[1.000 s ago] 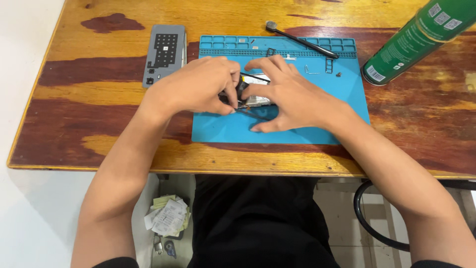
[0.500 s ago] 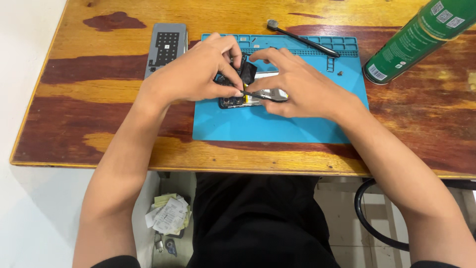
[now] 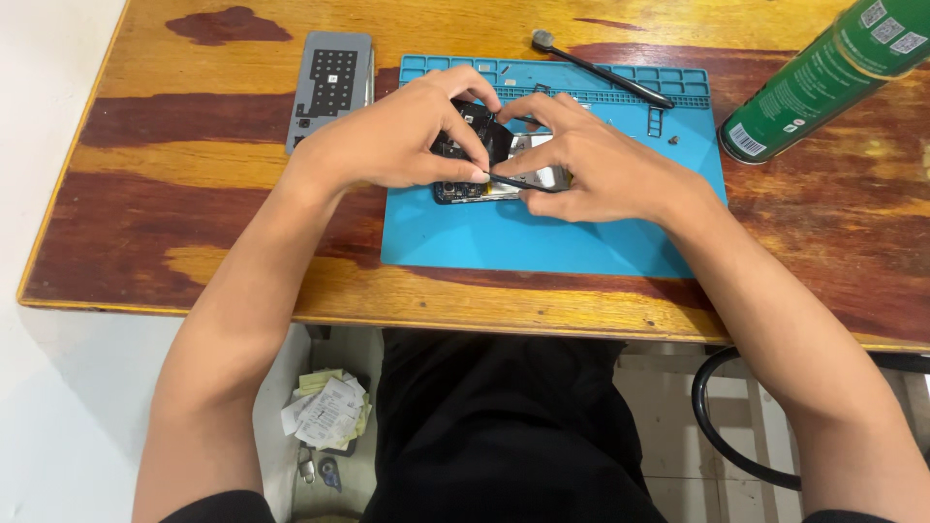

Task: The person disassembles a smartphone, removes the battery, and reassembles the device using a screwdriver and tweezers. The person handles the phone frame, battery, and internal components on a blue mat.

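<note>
Left hand [image 3: 392,136] was curled over the top of a small opened device [image 3: 472,160], thumb and forefinger pinched on its dark upper part. Right hand [image 3: 591,165] was closed round a thin dark tool [image 3: 518,182], gripped between thumb and fingers, its tip reaching leftward to where the left thumb met the device. Both hands were close together, fingertips nearly touching above the device.

The device lay on the upper middle of a blue work mat [image 3: 523,242], mostly hidden by the fingers; a dark board-like part and a pale metallic part showed between them. What exactly the tool tip touched could not be told.

The mat lay flat on a worn wooden table [image 3: 194,194], varnish patchy in dark red and yellow. At the mat's far edge, a row of small moulded compartments; across them a slim black brush [image 3: 601,70] lay at an angle. A tiny dark screw-like speck [image 3: 675,139] sat on the mat right of the hands.

Left of the mat, just apart from it, a grey rectangular panel [image 3: 331,87] lay flat. Far right, a green spray can [image 3: 823,82] lay tilted on the table, well apart from the hands.
</note>
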